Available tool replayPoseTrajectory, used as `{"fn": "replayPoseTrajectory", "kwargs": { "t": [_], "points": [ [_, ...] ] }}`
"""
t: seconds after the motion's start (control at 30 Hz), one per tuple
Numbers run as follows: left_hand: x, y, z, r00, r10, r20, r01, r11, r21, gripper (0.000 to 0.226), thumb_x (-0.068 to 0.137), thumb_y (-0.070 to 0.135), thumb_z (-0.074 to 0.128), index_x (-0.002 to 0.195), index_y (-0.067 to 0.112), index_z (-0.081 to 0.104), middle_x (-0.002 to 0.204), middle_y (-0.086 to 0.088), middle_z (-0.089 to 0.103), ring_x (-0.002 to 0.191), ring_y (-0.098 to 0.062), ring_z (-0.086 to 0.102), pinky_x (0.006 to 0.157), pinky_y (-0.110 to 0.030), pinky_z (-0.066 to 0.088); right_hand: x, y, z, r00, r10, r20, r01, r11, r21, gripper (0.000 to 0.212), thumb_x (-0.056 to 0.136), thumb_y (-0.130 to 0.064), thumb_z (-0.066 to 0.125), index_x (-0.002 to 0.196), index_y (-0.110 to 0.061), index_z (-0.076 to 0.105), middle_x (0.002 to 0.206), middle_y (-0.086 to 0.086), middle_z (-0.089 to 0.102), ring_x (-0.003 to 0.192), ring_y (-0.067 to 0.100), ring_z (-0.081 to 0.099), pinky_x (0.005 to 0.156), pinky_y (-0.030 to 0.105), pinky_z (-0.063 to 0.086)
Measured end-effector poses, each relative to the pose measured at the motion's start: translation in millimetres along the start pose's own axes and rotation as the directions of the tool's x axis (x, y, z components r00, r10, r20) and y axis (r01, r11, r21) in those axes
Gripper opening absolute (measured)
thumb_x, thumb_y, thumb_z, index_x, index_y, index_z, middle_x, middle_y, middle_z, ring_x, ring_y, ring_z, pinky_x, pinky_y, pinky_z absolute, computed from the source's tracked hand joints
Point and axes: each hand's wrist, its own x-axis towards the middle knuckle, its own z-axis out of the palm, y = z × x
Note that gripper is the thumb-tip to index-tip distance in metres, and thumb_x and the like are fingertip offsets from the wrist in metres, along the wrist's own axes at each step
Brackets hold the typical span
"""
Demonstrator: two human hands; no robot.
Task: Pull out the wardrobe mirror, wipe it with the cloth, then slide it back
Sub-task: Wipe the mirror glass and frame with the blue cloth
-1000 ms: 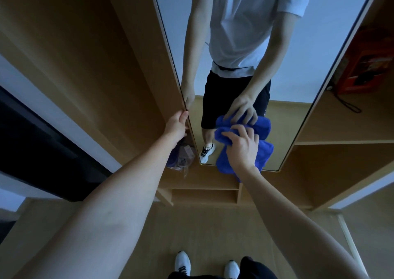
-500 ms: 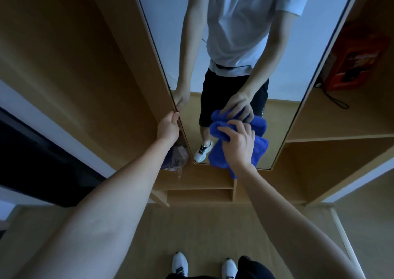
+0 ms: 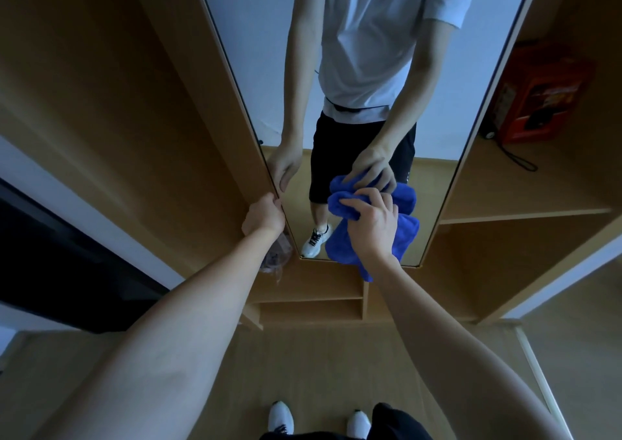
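Note:
The tall wardrobe mirror [image 3: 269, 52] stands pulled out in front of me, framed by a thin dark edge, and reflects a person in a white shirt and black shorts. My left hand [image 3: 264, 216] grips the mirror's left edge low down, fingers curled round it. My right hand [image 3: 372, 222] holds a bunched blue cloth [image 3: 341, 246] and presses it against the lower part of the glass. The cloth hangs down to the mirror's bottom edge.
A wooden wardrobe panel [image 3: 117, 103] runs along the left of the mirror. Open shelves [image 3: 525, 214] lie to the right, with a red box [image 3: 542, 96] and a black cord on one. Low drawers [image 3: 313, 305] sit under the mirror. My white shoes [image 3: 281, 417] stand on the wooden floor.
My right hand with the cloth has shifted a little on the lower glass. The view has tilted slightly, and my left hand keeps its hold on the mirror edge.

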Motion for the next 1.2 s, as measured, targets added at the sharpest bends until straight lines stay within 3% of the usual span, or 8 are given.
{"fn": "replayPoseTrajectory", "kwargs": {
  "t": [0.17, 0.3, 0.47, 0.6, 0.73, 0.83, 0.97, 1.2],
  "points": [
    [-4.0, 2.1, 7.8, 0.999, 0.019, 0.045, -0.018, 1.000, -0.017, 0.027, 0.108, 0.026, 0.036, 0.121, 0.012, 0.054, 0.123, -0.015, 0.061, 0.108, -0.038, 0.060, 0.084, -0.043, 0.052, 15.8, -0.9, -30.9, 0.961, 0.070, -0.267, -0.049, 0.995, 0.087, 0.033, 0.079, -0.006, 0.062, 0.101, -0.026, 0.077, 0.115, -0.004, 0.062, 0.104, 0.023, 0.047, 0.085, 0.038, 0.038],
    [-4.2, 16.7, 7.8, 0.998, -0.050, 0.025, 0.051, 0.998, -0.029, 0.029, 0.106, 0.018, 0.040, 0.130, 0.009, 0.052, 0.129, -0.016, 0.059, 0.115, -0.038, 0.060, 0.083, -0.041, 0.051, 3.4, 24.7, -14.9, 0.984, -0.012, -0.179, 0.010, 1.000, -0.015, 0.031, 0.079, -0.009, 0.063, 0.100, -0.025, 0.077, 0.114, -0.001, 0.063, 0.104, 0.026, 0.049, 0.084, 0.038, 0.038],
    [-15.5, 26.7, 5.6, 0.996, -0.067, 0.055, 0.047, 0.950, 0.309, 0.029, 0.102, 0.016, 0.047, 0.130, 0.011, 0.051, 0.127, -0.012, 0.061, 0.115, -0.033, 0.060, 0.076, -0.037, 0.040, -18.8, 43.1, -0.6, 0.996, 0.075, 0.047, -0.073, 0.996, -0.049, 0.038, 0.076, -0.002, 0.064, 0.104, -0.025, 0.077, 0.113, -0.001, 0.062, 0.100, 0.032, 0.052, 0.082, 0.043, 0.040],
    [-24.7, 20.5, 11.1, 0.979, 0.134, 0.152, -0.197, 0.805, 0.559, 0.019, 0.098, 0.013, 0.046, 0.109, 0.017, 0.062, 0.114, -0.009, 0.067, 0.106, -0.030, 0.063, 0.078, -0.036, 0.037, -3.4, 27.2, -24.7, 0.982, 0.142, -0.123, -0.127, 0.985, 0.120, 0.034, 0.081, -0.004, 0.062, 0.104, -0.025, 0.077, 0.116, -0.003, 0.060, 0.105, 0.025, 0.048, 0.088, 0.040, 0.040],
    [-36.3, 29.3, 21.1, 0.937, 0.215, 0.274, -0.336, 0.766, 0.549, 0.012, 0.101, 0.018, 0.044, 0.093, 0.019, 0.053, 0.103, -0.005, 0.064, 0.101, -0.029, 0.061, 0.078, -0.037, 0.037, 11.1, 30.8, -34.9, 0.967, 0.120, -0.225, -0.095, 0.989, 0.116, 0.030, 0.081, -0.008, 0.064, 0.102, -0.026, 0.077, 0.117, -0.003, 0.061, 0.106, 0.024, 0.049, 0.090, 0.037, 0.038],
    [-38.3, 37.5, 30.3, 0.926, 0.239, 0.293, -0.365, 0.766, 0.529, 0.011, 0.102, 0.020, 0.045, 0.100, 0.019, 0.056, 0.112, -0.006, 0.063, 0.105, -0.030, 0.062, 0.075, -0.037, 0.038, -5.4, 49.7, -19.9, 0.996, 0.045, -0.077, -0.045, 0.999, 0.005, 0.032, 0.079, -0.007, 0.064, 0.102, -0.025, 0.077, 0.115, -0.001, 0.062, 0.104, 0.027, 0.050, 0.086, 0.040, 0.038],
    [-38.6, 45.1, 35.8, 0.904, 0.295, 0.310, -0.420, 0.747, 0.515, 0.022, 0.103, 0.025, 0.044, 0.117, 0.019, 0.059, 0.115, -0.007, 0.061, 0.108, -0.030, 0.061, 0.072, -0.036, 0.039, -19.2, 63.5, -13.8, 0.980, 0.159, 0.115, -0.158, 0.987, -0.020, 0.038, 0.080, -0.001, 0.064, 0.106, -0.026, 0.076, 0.117, -0.003, 0.061, 0.104, 0.029, 0.050, 0.087, 0.040, 0.038],
    [-38.2, 52.7, 45.5, 0.886, 0.310, 0.345, -0.446, 0.775, 0.448, 0.019, 0.095, 0.016, 0.042, 0.093, 0.015, 0.061, 0.095, -0.007, 0.064, 0.087, -0.030, 0.062, 0.070, -0.038, 0.052, 13.0, 41.8, -48.9, 0.961, 0.215, -0.173, -0.169, 0.955, 0.246, 0.037, 0.082, -0.001, 0.063, 0.105, -0.026, 0.076, 0.119, -0.008, 0.058, 0.109, 0.019, 0.044, 0.096, 0.036, 0.039]
  ]
}}
